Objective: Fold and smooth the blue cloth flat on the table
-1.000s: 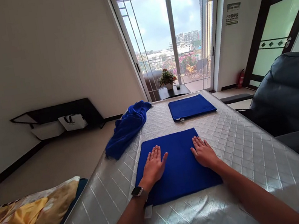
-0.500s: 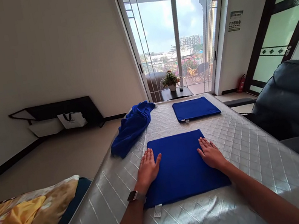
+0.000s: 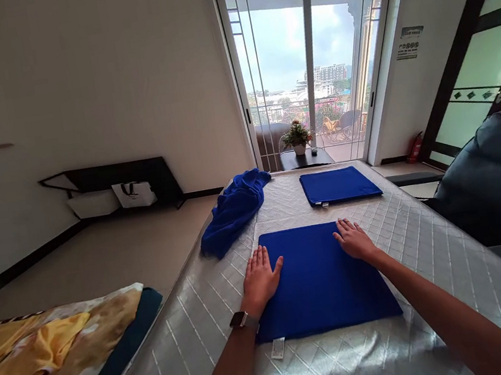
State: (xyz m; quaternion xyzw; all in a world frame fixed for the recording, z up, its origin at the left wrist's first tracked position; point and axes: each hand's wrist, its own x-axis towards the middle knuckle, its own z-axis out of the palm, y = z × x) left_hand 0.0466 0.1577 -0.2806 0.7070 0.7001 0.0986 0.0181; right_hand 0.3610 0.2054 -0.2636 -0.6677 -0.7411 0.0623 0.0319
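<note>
A: Catalogue from the left, please.
B: Item 1: patterned bedding [image 3: 110,326], rumpled, beside the mattress [image 3: 187,358]. Item 2: crumpled cloth [image 3: 235,209], blue, heaped at the mattress's far left edge.
A: Next?
B: Item 3: left hand [image 3: 260,278], watch [image 3: 239,319] at the wrist. Palm down, opened flat, thumb spread; it grasps nothing and rests on the left edge of item 4.
A: And item 4?
B: Near cloth [image 3: 316,292], blue, a flat panel on the mattress, directly before the person. White label [image 3: 278,348] at its near left corner.
A: Beyond that?
B: Item 5: far cloth [image 3: 340,184], blue, folded flat, apart from the near cloth. Item 6: right hand [image 3: 354,240], opened flat, palm down, gripping nothing, laid across the near cloth's far right corner.
A: Any recent change?
B: 1 second ago, the hands lay further in on the near cloth. The left has since gone out to the edge, the right up to the corner.
A: Significance?
B: Contact is now at the margins; the middle, left uncovered, looks smooth.
</note>
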